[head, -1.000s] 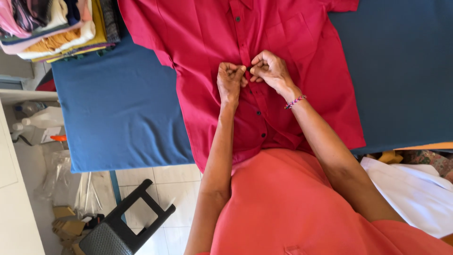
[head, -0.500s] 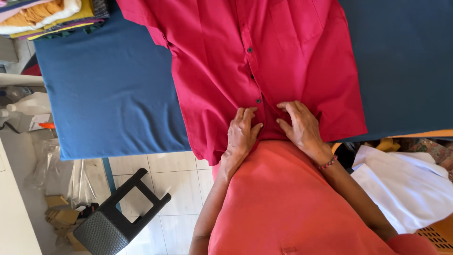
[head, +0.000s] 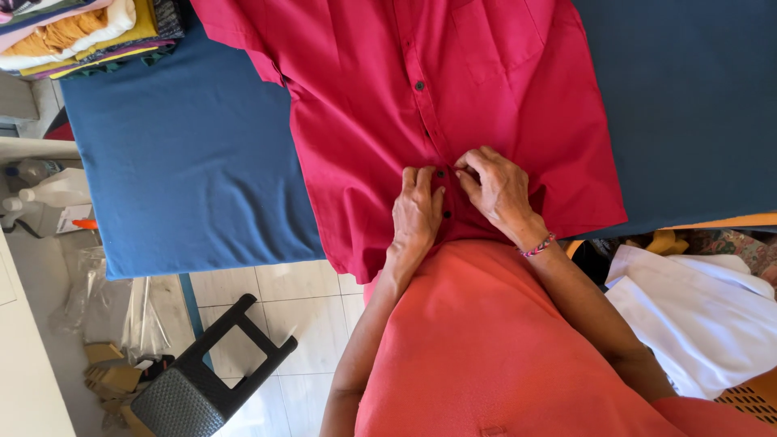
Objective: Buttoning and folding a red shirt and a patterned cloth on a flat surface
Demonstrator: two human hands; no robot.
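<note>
A red shirt [head: 486, 121] is being spread flat on a blue padded table [head: 186, 162], its hem hanging over the near edge. The shirt's button placket is being pinched between the fingertips of the left hand [head: 417, 212] and the right hand [head: 498, 190], both narrowly closed on the cloth near a dark button [head: 446, 214]. A stack of folded clothes [head: 81, 32] is being kept at the table's far corner. A black stool [head: 202, 380] is being left on the tiled floor.
</note>
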